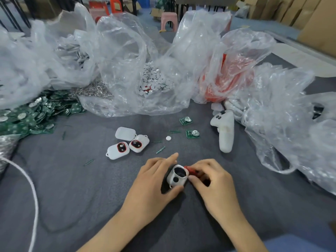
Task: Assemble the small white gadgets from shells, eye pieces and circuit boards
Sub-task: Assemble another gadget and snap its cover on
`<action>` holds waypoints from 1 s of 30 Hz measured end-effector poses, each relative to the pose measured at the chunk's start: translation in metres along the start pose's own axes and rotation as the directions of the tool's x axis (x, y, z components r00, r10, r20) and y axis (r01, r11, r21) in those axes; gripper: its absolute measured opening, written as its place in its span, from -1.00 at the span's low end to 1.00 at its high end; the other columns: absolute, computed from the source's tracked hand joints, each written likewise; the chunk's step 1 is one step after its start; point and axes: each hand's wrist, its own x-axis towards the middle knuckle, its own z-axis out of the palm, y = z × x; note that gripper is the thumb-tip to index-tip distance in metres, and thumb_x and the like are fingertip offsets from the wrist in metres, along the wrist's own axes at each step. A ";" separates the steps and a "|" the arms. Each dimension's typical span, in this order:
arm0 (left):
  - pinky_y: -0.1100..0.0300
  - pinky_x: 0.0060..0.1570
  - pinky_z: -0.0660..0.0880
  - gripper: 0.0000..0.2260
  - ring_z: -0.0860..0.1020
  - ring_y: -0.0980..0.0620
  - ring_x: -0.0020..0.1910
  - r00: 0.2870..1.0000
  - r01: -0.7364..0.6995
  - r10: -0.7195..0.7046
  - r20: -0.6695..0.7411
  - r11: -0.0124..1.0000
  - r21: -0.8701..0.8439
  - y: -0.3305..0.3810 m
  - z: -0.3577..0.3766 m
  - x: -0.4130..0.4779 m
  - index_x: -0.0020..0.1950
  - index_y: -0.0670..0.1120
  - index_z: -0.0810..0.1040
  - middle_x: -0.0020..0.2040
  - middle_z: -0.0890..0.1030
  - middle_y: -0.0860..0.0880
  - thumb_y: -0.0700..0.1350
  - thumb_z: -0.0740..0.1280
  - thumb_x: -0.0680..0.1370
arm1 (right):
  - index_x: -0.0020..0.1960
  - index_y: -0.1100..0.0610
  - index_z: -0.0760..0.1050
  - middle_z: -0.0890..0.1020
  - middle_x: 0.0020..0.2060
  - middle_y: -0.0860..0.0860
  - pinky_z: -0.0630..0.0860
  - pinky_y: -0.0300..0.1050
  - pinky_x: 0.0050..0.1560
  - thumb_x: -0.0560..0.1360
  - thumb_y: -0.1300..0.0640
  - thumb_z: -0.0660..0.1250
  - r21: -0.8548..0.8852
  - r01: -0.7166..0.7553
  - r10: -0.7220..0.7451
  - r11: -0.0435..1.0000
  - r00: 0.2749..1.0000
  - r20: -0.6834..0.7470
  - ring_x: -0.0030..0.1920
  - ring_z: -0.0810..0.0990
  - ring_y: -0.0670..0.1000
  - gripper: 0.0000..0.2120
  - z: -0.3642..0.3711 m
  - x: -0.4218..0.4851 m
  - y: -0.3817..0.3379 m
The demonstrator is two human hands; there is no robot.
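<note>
Left hand (152, 181) round shell (177, 176), right hand (213, 180) on eyepiece (190, 170)

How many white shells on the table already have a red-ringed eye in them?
2: the nearer shell and the farther shell lie side by side beyond the left hand. The bags may hide more.

a small assembly workshop — bulk plastic bags (127, 57) of parts, stacked cardboard boxes (300, 13), plastic stools (169, 20).
</note>
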 end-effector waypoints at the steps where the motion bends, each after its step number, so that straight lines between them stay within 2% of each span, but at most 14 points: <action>1: 0.29 0.26 0.28 -0.34 0.34 0.22 0.21 1.000 0.012 -0.012 0.006 1.000 -0.014 0.001 0.000 0.000 0.43 0.12 0.26 0.17 0.51 0.25 -0.02 0.50 0.41 | -0.14 0.13 0.65 0.56 -0.19 -0.12 0.39 -0.47 -0.16 0.36 0.33 0.50 -0.005 -0.003 0.003 1.000 1.000 0.001 -0.21 0.54 -0.18 -0.85 0.000 0.000 0.000; 5: 0.46 0.22 0.22 -0.29 0.35 0.25 0.15 0.998 0.055 -0.053 0.024 0.997 -0.054 0.001 -0.002 0.000 0.41 0.15 0.23 0.13 0.53 0.24 -0.02 0.53 0.37 | -0.23 0.12 0.65 0.63 -0.21 -0.07 0.41 -0.45 -0.18 0.34 0.34 0.51 0.100 -0.012 0.011 0.995 1.000 0.010 -0.21 0.58 -0.15 -0.86 -0.001 0.001 -0.001; 10: 0.53 0.16 0.20 -0.39 0.38 0.24 0.11 0.997 0.077 -0.077 0.002 0.995 -0.058 0.000 -0.002 0.000 0.39 0.06 0.40 0.09 0.54 0.19 0.02 0.52 0.39 | -0.13 0.07 0.70 0.67 -0.13 -0.16 0.46 -0.40 -0.03 0.34 0.24 0.53 0.139 0.055 -0.067 0.989 0.994 0.082 -0.08 0.62 -0.22 -0.87 -0.005 -0.003 0.000; 13: 0.50 0.17 0.23 -0.40 0.39 0.22 0.11 0.997 0.081 -0.081 -0.001 0.995 -0.052 0.001 -0.002 0.000 0.38 0.06 0.41 0.08 0.53 0.20 0.02 0.52 0.38 | -0.15 0.08 0.70 0.67 -0.15 -0.16 0.49 -0.33 -0.01 0.34 0.25 0.53 0.086 0.083 -0.085 0.993 0.996 0.027 -0.07 0.62 -0.19 -0.88 -0.001 -0.005 0.000; 16: 0.39 0.17 0.29 -0.39 0.41 0.19 0.10 0.996 0.086 -0.086 0.001 0.995 -0.047 0.000 -0.003 0.001 0.38 0.06 0.41 0.08 0.54 0.19 0.05 0.52 0.37 | -0.18 0.08 0.67 0.65 -0.18 -0.14 0.50 -0.33 -0.09 0.31 0.29 0.54 0.036 0.111 -0.109 0.993 0.993 -0.055 -0.11 0.61 -0.14 -0.84 0.004 -0.009 -0.002; 19: 0.36 0.18 0.29 -0.37 0.40 0.20 0.10 0.995 0.096 -0.095 0.015 0.994 -0.047 0.001 -0.003 0.001 0.39 0.09 0.39 0.08 0.53 0.20 0.06 0.52 0.36 | -0.07 0.00 0.63 0.64 -0.21 -0.11 0.50 -0.36 -0.15 0.30 0.29 0.55 0.159 0.041 -0.024 0.986 0.994 -0.109 -0.18 0.61 -0.12 -0.70 0.001 -0.005 -0.004; 21: 0.36 0.19 0.29 -0.36 0.38 0.22 0.12 0.995 0.099 -0.098 0.024 0.994 -0.048 0.001 -0.004 0.002 0.40 0.11 0.38 0.09 0.52 0.22 0.07 0.51 0.36 | -0.01 -0.02 0.61 0.64 -0.19 -0.11 0.48 -0.41 -0.15 0.31 0.31 0.54 0.208 0.040 -0.025 0.977 0.997 -0.074 -0.18 0.62 -0.15 -0.65 0.000 0.001 -0.008; 24: 0.43 0.20 0.25 -0.34 0.36 0.27 0.15 0.993 0.106 -0.102 0.050 0.991 -0.079 0.000 -0.005 0.002 0.40 0.15 0.36 0.12 0.52 0.25 0.07 0.52 0.35 | -0.06 0.04 0.65 0.61 -0.18 -0.13 0.45 -0.43 -0.16 0.30 0.31 0.55 0.130 0.093 -0.096 0.987 0.995 0.013 -0.17 0.59 -0.16 -0.73 0.006 0.009 -0.017; 27: 0.52 0.19 0.19 -0.30 0.34 0.31 0.17 0.992 0.116 -0.111 0.052 0.988 -0.105 -0.001 -0.005 0.002 0.40 0.21 0.29 0.14 0.52 0.27 0.06 0.54 0.34 | -0.10 0.05 0.65 0.57 -0.21 -0.11 0.42 -0.44 -0.19 0.29 0.30 0.55 0.073 0.039 -0.046 0.997 0.994 0.101 -0.19 0.55 -0.20 -0.75 0.009 0.016 -0.018; 30: 0.49 0.20 0.22 -0.32 0.35 0.29 0.18 0.992 0.122 -0.118 0.044 0.987 -0.106 -0.002 -0.004 0.001 0.40 0.19 0.32 0.15 0.53 0.26 0.06 0.53 0.34 | -0.12 0.04 0.66 0.57 -0.23 -0.13 0.40 -0.44 -0.20 0.29 0.29 0.55 0.076 0.005 -0.015 0.997 0.992 0.127 -0.23 0.54 -0.23 -0.76 0.009 0.019 -0.017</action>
